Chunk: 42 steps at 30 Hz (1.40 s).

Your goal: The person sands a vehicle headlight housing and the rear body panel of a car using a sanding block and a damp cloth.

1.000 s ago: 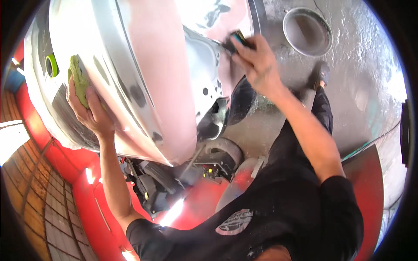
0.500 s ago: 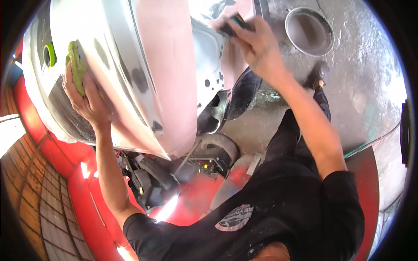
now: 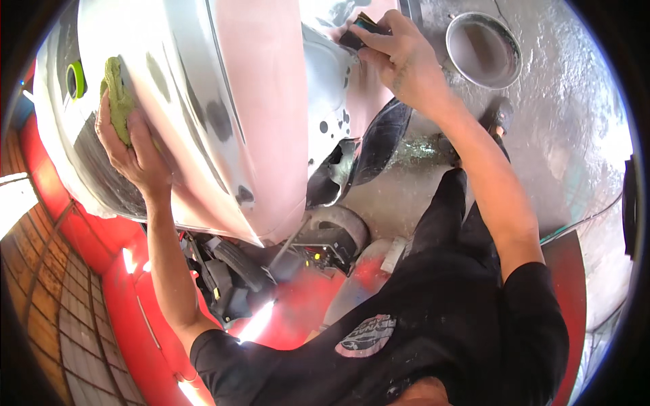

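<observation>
A large car body panel, grey-white with a broad pink primed band, fills the upper left. My left hand presses a green cloth flat against its grey side. My right hand is stretched to the panel's upper right edge and grips a small dark sanding block held against the pink surface there. Both forearms are bare; I wear a black shirt and black trousers.
A round metal bowl sits on the wet concrete floor at the upper right. A dark tyre and wheel arch lie below the panel. Red bodywork with exposed black parts and wiring lies under it. A cable runs at right.
My right hand has moved up and left along the panel with the sanding block. My left hand with the green cloth has shifted slightly upward on the grey side.
</observation>
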Motion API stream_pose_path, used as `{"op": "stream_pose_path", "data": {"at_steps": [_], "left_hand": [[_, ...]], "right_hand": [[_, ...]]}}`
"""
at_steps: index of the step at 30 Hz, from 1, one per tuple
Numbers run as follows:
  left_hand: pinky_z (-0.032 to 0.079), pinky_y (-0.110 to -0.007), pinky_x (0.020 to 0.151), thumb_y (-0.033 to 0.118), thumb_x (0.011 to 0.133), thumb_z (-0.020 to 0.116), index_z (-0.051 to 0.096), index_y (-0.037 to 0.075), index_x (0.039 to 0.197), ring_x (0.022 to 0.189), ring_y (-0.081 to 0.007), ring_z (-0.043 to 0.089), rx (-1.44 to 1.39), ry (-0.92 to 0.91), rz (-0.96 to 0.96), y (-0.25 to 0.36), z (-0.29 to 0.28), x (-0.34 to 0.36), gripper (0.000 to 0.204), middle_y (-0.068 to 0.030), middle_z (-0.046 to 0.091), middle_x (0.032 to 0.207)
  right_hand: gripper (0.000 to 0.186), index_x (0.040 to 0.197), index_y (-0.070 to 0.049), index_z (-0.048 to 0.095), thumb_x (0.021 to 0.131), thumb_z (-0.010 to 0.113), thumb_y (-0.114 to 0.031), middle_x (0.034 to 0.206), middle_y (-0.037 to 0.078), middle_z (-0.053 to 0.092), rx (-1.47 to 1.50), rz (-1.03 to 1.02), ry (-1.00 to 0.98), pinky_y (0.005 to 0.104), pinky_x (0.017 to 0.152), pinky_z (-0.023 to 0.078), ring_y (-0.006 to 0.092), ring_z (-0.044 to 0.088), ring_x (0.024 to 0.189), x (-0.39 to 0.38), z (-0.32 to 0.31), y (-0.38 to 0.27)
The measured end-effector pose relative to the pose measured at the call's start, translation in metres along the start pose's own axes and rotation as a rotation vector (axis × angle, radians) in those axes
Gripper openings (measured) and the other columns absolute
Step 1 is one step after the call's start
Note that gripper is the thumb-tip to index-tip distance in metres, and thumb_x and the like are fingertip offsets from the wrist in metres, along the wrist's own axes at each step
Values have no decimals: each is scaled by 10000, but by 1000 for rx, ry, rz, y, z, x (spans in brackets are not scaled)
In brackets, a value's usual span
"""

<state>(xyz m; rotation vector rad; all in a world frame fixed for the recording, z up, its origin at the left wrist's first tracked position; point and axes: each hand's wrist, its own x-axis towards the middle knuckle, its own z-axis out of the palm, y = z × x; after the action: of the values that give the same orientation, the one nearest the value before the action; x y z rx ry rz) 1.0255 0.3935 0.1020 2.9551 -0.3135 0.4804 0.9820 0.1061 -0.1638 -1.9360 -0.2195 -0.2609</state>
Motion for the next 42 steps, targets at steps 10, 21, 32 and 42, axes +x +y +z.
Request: {"op": "stream_pose_path", "data": {"at_steps": [10,21,32,42], "left_hand": [[463,-407,1087,93,1032,541,545,-47,1459,1250,-298,606,19,31,35,-7,1,2,449,-197,607,1406],[473,-395,1072,108,1039,530,538,-41,1469,1233,-278,607,27,18,-13,-4,2,-3,455,-198,602,1404],[484,-397,1053,96,1031,525,534,-41,1475,1222,-273,611,6,20,-18,-5,-2,-6,464,-188,612,1390],[496,-399,1036,134,1045,540,522,-42,1484,1213,-269,608,-3,35,-25,-8,-2,-3,473,-189,607,1387]], "right_hand": [[297,1186,-46,778,893,753,-91,1096,225,703,143,132,58,438,859,538,363,672,1006,18,-7,35],[391,1314,-68,730,924,744,-54,1014,156,619,133,-12,101,390,801,516,325,654,915,13,22,39],[405,1313,-64,737,908,762,-72,979,147,575,209,171,15,386,747,484,309,601,832,-27,11,10],[361,1271,-94,757,926,773,-200,1011,164,632,116,276,240,407,818,522,319,647,920,-9,16,55]]}}
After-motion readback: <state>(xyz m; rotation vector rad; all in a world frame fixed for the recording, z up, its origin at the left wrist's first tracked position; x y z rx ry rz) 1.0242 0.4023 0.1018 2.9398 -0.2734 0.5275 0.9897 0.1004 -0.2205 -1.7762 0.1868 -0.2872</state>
